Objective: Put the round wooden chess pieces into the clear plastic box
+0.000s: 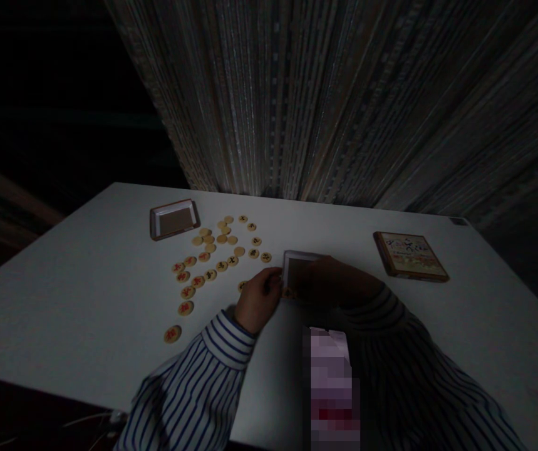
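Note:
An open shallow box (299,255) with a pale rim lies between my hands on the white table. My left hand (258,299) is at the box's left edge with its fingers curled and pressed together; what they hold, if anything, is too small to tell. Over the right part of the box is my right hand (327,282), dark and in shadow, its fingers hidden. A few round pieces (289,293) show at the near edge of the box. Several round wooden pieces (210,275) with red or black characters, some blank side up, are spread left of my left hand.
A second open box (175,220) stands at the back left of the white table (109,300). A closed flat box (410,255) with a printed cover lies at the right. Behind the table hangs a striped curtain (297,113). A blurred-out object (333,382) is near the front edge.

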Demonstrator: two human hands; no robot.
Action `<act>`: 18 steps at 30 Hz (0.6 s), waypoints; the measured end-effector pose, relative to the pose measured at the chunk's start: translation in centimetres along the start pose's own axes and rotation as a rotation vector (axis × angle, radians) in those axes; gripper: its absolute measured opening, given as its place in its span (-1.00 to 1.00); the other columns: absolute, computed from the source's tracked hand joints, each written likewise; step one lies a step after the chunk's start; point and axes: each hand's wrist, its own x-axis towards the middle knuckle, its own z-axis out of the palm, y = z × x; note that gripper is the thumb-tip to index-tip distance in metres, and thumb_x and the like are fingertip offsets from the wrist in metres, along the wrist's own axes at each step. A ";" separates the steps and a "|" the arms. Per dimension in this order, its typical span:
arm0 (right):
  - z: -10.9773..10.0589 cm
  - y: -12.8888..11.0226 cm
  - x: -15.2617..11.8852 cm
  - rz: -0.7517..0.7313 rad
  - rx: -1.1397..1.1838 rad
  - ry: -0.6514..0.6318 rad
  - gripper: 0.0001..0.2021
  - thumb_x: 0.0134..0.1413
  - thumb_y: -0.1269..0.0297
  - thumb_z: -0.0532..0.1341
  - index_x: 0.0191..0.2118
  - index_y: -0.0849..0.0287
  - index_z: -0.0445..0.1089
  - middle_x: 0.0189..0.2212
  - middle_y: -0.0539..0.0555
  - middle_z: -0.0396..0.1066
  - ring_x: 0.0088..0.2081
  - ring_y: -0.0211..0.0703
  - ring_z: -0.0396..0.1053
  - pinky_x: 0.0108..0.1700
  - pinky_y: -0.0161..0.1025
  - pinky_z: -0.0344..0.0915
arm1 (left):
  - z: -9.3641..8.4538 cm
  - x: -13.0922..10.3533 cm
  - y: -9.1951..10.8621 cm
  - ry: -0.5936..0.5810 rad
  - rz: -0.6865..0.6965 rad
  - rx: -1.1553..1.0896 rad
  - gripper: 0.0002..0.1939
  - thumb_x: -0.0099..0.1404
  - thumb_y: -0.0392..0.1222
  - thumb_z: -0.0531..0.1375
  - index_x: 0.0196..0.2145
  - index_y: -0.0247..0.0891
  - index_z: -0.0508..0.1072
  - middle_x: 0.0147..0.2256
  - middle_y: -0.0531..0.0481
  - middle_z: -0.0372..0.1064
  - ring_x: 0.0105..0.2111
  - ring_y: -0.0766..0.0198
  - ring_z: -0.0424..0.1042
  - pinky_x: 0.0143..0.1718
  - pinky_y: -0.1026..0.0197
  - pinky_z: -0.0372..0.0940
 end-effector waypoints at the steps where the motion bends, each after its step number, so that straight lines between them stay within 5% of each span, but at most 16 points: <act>1: 0.0 0.0 0.0 0.007 0.002 -0.004 -0.76 0.06 0.34 0.03 -0.33 0.21 0.44 -0.33 0.14 0.47 -0.35 -0.11 0.41 -0.37 -0.26 0.21 | 0.0 0.0 0.0 -0.001 -0.003 0.003 -0.73 0.15 -0.29 0.09 -0.17 -0.31 0.42 -0.27 -0.10 0.49 -0.27 0.23 0.46 -0.21 0.21 0.35; 18: -0.3 0.4 -0.4 0.049 0.029 -0.025 -0.75 0.03 0.31 0.04 -0.31 0.20 0.46 -0.36 0.13 0.48 -0.40 -0.16 0.40 -0.39 -0.29 0.21 | -0.2 -0.1 0.4 0.003 0.016 0.048 -0.74 0.15 -0.28 0.08 -0.19 -0.30 0.44 -0.31 -0.08 0.50 -0.31 0.24 0.46 -0.25 0.22 0.35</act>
